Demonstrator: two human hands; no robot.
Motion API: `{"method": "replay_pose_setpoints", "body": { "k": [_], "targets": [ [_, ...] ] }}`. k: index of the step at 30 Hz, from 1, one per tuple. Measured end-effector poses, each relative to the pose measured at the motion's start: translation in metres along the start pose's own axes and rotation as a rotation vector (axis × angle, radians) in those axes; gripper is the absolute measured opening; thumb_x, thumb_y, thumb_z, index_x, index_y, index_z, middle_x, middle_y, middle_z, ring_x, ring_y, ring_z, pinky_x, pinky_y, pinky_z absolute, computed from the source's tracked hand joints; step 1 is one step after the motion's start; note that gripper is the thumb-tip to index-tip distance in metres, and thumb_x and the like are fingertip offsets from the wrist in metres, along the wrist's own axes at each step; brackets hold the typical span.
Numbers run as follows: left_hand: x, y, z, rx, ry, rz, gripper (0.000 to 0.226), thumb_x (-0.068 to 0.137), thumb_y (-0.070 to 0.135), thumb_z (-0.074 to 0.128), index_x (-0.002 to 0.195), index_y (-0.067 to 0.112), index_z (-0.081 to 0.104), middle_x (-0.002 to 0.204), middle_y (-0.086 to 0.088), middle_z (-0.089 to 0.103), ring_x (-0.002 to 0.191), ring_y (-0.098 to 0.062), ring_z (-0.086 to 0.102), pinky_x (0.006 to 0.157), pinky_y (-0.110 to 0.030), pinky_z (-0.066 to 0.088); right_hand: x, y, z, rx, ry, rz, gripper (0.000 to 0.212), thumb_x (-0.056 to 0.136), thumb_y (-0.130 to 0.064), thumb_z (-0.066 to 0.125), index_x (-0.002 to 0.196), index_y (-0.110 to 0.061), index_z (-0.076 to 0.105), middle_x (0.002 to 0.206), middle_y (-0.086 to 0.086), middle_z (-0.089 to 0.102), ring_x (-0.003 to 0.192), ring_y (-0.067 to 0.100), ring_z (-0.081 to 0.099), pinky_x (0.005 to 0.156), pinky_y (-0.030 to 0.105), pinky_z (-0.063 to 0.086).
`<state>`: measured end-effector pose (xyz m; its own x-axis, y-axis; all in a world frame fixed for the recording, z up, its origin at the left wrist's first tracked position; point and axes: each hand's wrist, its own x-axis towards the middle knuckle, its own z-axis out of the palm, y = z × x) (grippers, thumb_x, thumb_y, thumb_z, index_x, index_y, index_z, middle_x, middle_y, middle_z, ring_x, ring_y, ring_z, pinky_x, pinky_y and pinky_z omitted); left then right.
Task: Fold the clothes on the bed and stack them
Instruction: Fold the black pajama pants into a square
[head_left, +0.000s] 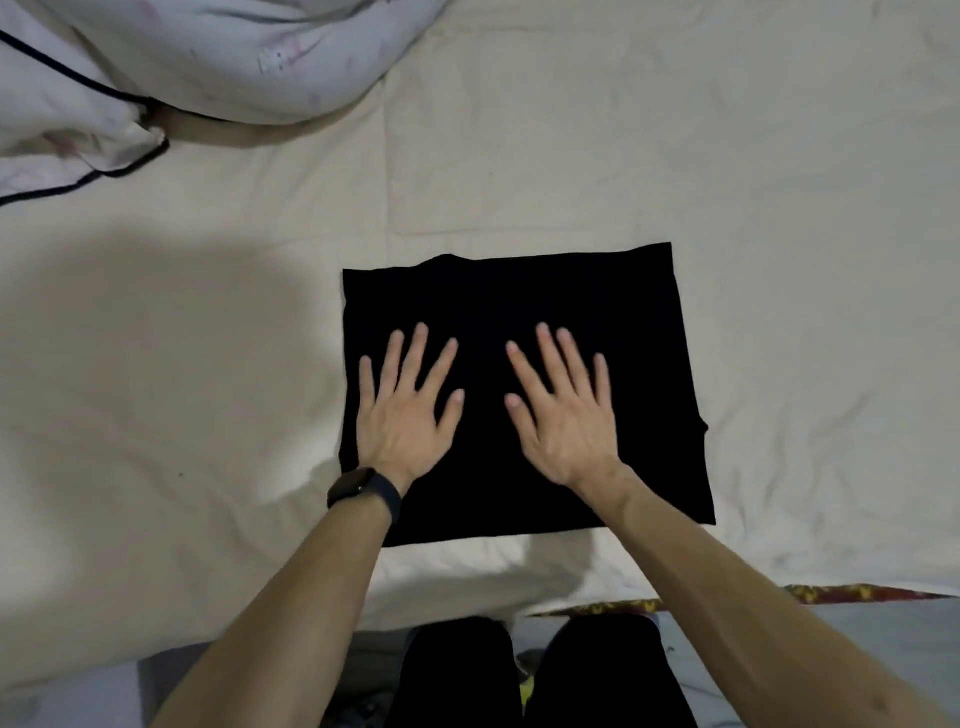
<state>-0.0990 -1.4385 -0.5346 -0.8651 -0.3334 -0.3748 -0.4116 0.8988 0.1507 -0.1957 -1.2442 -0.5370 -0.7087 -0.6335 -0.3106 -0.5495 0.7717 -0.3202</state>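
Note:
A black garment (519, 296) lies folded into a flat rectangle on the cream bed sheet (779, 208), near the bed's front edge. My left hand (408, 410) lies flat on its left half, fingers straight and spread, with a dark watch on the wrist. On its right half my right hand (563, 410) lies the same way, palm down and fingers spread. Both hands press the cloth and neither grips it.
A crumpled white duvet (182, 67) with dark piping is heaped at the far left. Bare sheet spreads to the left and right of the garment. The bed's front edge (467, 613) runs below it, with a patterned red and yellow trim (857, 592) at the right and my dark-trousered legs (545, 675) beneath.

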Motion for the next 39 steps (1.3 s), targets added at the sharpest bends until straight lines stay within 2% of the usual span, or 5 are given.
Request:
{"method": "replay_pose_setpoints", "body": {
  "k": [6,14,23,32,39],
  "targets": [
    [0.017,-0.093,0.004,-0.03,-0.109,-0.325,0.063,0.093,0.076,0.004,0.152,0.057,-0.008,0.169,0.006,-0.008,0.155,-0.028,-0.012,0.121,-0.061,-0.006,0.058,0.065,0.005,-0.177,0.04,0.171,0.066,0.103,-0.061,0.021,0.163,-0.034,0.013,0.17,-0.002,0.013,0.157,0.02,0.006,0.121,0.062,-0.002],
    [0.073,-0.056,-0.037,-0.118,0.243,-0.106,0.051,0.103,0.044,0.043,0.151,0.027,0.04,0.162,-0.008,0.029,0.151,-0.028,0.023,0.121,-0.054,0.014,0.081,0.016,-0.003,-0.015,0.285,0.141,0.053,0.106,-0.043,0.037,0.156,-0.026,0.036,0.166,0.002,0.025,0.155,0.024,0.015,0.121,0.057,0.011],
    [0.123,-0.083,-0.058,0.007,0.391,0.022,0.034,0.106,0.037,0.045,0.094,0.019,0.071,0.082,-0.005,0.067,0.083,-0.032,0.06,0.083,-0.043,0.037,0.146,0.043,-0.035,0.027,0.356,0.21,0.027,0.103,-0.033,0.046,0.11,-0.015,0.065,0.119,0.009,0.062,0.12,0.034,0.049,0.106,0.051,0.026],
    [0.106,-0.049,-0.04,-0.069,0.469,0.0,0.037,0.101,0.032,0.049,0.132,0.014,0.059,0.136,-0.01,0.057,0.126,-0.03,0.052,0.103,-0.047,0.035,0.105,0.006,-0.012,-0.008,0.463,0.234,0.047,0.102,-0.042,0.046,0.144,-0.021,0.051,0.157,0.003,0.041,0.15,0.024,0.029,0.117,0.057,0.018],
    [0.057,-0.042,0.017,0.017,0.114,0.077,0.063,0.101,0.057,0.027,0.16,0.039,0.012,0.17,0.003,0.003,0.156,-0.021,0.003,0.121,-0.058,0.001,0.073,0.026,0.025,-0.195,0.168,0.042,0.065,0.102,-0.059,0.032,0.161,-0.036,0.022,0.17,0.002,0.009,0.158,0.023,0.006,0.12,0.063,0.0]
  ]
}}
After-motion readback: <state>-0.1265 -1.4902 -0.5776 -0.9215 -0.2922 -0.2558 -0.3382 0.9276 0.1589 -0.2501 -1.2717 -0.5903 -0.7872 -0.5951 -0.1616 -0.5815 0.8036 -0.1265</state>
